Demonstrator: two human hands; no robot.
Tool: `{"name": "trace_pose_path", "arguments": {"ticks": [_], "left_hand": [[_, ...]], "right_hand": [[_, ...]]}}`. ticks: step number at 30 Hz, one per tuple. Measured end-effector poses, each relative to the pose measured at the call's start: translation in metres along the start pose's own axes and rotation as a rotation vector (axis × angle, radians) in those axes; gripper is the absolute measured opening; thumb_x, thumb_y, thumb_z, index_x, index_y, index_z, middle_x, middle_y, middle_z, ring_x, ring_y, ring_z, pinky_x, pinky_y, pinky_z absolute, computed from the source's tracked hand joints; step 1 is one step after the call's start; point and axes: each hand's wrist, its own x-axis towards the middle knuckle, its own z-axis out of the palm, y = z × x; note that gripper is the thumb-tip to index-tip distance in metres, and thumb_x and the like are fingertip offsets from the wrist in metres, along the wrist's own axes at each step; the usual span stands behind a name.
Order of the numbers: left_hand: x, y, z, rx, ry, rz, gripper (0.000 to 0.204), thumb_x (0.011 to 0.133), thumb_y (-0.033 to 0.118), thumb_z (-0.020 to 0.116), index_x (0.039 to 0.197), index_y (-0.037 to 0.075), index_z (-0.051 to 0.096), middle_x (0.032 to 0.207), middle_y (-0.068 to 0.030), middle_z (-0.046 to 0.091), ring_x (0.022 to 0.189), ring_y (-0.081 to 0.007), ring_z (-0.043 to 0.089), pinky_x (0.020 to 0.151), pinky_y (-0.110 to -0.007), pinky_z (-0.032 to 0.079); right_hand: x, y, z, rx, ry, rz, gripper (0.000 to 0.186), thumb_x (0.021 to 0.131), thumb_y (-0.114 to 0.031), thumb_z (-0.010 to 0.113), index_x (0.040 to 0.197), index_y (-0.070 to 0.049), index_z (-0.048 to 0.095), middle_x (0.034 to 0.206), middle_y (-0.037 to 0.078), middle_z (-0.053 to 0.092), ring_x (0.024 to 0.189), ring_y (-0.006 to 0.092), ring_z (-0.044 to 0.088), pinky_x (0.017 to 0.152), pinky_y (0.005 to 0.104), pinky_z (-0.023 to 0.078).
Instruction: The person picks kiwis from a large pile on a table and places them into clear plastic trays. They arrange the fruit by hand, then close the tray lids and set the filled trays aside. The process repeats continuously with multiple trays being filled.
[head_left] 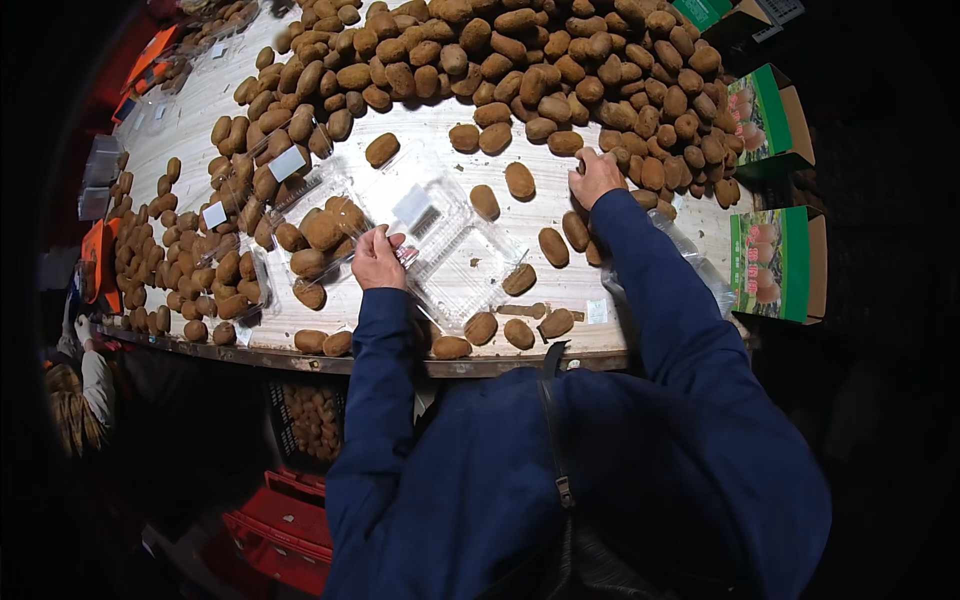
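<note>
An open clear plastic clamshell box point(455, 290) lies on the pale tabletop in front of me, with a white label on its lid. My left hand point(379, 260) is closed at the box's left edge, thumb pointing right, and appears to grip the thin plastic there. Just left of that hand, several brown kiwifruit point(323, 230) sit in another clear box. Farther out, my right hand point(598, 178) is at the near edge of the big kiwifruit heap point(600, 70). Its thumb and fingers are bent and apart, close beside a single kiwifruit point(565, 143).
Loose kiwifruit point(519, 181) are scattered around the box and along the table's front edge point(500, 366). Green printed cartons point(770, 265) stand at the right. Stacked clear plastic boxes point(690, 250) lie under my right forearm. Below left are a red crate point(285, 530) and another person's sleeve point(97, 385).
</note>
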Motion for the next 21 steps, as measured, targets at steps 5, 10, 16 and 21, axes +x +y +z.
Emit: {"name": "trace_pose_path", "arguments": {"ticks": [5, 10, 16, 21], "left_hand": [[0.005, -0.011, 0.005, 0.076, -0.004, -0.078, 0.022, 0.108, 0.015, 0.061, 0.116, -0.004, 0.068, 0.097, -0.0130, 0.075, 0.083, -0.0169, 0.074, 0.072, -0.030, 0.060], [0.011, -0.018, 0.000, 0.009, -0.057, -0.108, 0.022, 0.107, 0.017, 0.063, 0.113, -0.004, 0.068, 0.095, -0.0140, 0.075, 0.078, -0.0174, 0.073, 0.069, -0.029, 0.060], [0.011, -0.022, -0.008, -0.086, -0.080, -0.189, 0.027, 0.109, 0.026, 0.061, 0.120, 0.002, 0.063, 0.093, -0.0127, 0.074, 0.066, -0.0196, 0.071, 0.057, -0.029, 0.056], [-0.001, -0.024, -0.016, -0.081, -0.133, -0.213, 0.027, 0.108, 0.021, 0.062, 0.121, -0.003, 0.062, 0.096, -0.0159, 0.073, 0.077, -0.0211, 0.073, 0.070, -0.031, 0.061]], "right_hand": [[-0.059, -0.082, -0.007, 0.505, 0.005, -0.443, 0.055, 0.094, -0.026, 0.076, 0.140, -0.002, 0.059, 0.128, 0.026, 0.055, 0.106, 0.0333, 0.066, 0.092, 0.0401, 0.059], [-0.136, -0.147, 0.040, 0.543, -0.064, -0.586, 0.054, 0.090, -0.025, 0.081, 0.136, -0.006, 0.060, 0.133, 0.028, 0.052, 0.097, 0.0355, 0.073, 0.083, 0.0439, 0.063], [-0.132, -0.053, 0.014, 0.156, 0.289, -0.679, 0.032, 0.091, -0.015, 0.076, 0.119, 0.000, 0.070, 0.114, 0.015, 0.070, 0.100, 0.0255, 0.068, 0.082, 0.0378, 0.052], [-0.131, 0.046, -0.030, -0.261, 0.043, -0.371, 0.051, 0.085, -0.022, 0.084, 0.127, -0.002, 0.065, 0.120, 0.019, 0.066, 0.116, 0.0368, 0.061, 0.104, 0.0530, 0.041]]}}
